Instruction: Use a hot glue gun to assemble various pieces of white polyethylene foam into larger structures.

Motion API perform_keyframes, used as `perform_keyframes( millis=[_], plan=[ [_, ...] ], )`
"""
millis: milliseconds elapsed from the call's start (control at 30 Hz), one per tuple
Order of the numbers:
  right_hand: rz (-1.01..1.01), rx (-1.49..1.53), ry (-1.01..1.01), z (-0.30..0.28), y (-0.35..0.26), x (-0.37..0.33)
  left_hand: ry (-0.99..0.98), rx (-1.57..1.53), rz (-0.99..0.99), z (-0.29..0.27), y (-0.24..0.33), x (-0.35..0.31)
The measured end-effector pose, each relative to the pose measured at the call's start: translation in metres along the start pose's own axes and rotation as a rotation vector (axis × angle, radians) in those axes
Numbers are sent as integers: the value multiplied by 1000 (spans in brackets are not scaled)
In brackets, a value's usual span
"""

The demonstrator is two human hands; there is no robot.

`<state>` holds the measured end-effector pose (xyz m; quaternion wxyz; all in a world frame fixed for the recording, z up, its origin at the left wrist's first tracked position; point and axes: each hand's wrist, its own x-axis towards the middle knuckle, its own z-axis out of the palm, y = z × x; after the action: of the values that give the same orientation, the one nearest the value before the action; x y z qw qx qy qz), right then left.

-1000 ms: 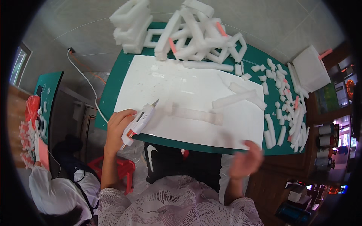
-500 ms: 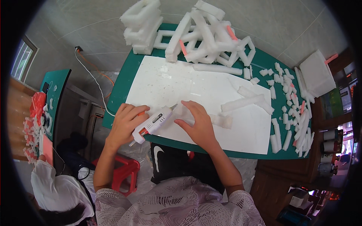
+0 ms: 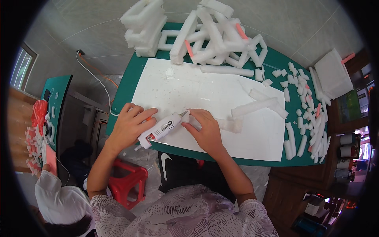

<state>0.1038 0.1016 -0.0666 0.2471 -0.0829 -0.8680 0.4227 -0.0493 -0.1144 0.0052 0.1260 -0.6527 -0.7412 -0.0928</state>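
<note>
My left hand [image 3: 132, 124] grips a white glue gun [image 3: 160, 129] with its nozzle pointing right, toward a white foam strip [image 3: 227, 124] lying on the white sheet [image 3: 205, 94]. My right hand [image 3: 205, 130] presses down on the near end of that strip, fingers right beside the nozzle tip. Both hands are at the front edge of the green table [image 3: 126, 87].
A pile of glued foam frames [image 3: 215, 35] fills the table's far side. Another long foam strip [image 3: 254, 106] lies to the right, with several short foam pieces [image 3: 308, 114] and a stack of foam slabs [image 3: 333, 75] beyond. A red stool [image 3: 126, 183] and another person [image 3: 59, 201] are at lower left.
My right hand came in from the lower right edge onto the foam strip at the gun's nozzle. The glue gun stayed in my left hand.
</note>
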Motion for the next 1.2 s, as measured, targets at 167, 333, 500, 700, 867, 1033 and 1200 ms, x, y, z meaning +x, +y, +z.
perform_keyframes(
  millis=[167,333,500,700,867,1033,1200],
  plan=[
    [22,24,-3,-1,0,1,-4,90,47,-9,-2,7],
    [-8,26,-3,-2,-4,3,-28,123,65,-19,-2,11],
    [3,33,-8,-3,-4,3,-27,142,85,-19,0,12],
    [8,28,-12,-3,-5,4,-36,155,82,-20,2,10],
    [6,18,-15,-3,-6,5,-59,127,75,-25,1,9],
    [7,19,-9,-3,-7,5,-84,109,78,-29,0,8],
    [10,6,-13,-2,-5,6,-88,127,95,-29,4,7]
  ],
)
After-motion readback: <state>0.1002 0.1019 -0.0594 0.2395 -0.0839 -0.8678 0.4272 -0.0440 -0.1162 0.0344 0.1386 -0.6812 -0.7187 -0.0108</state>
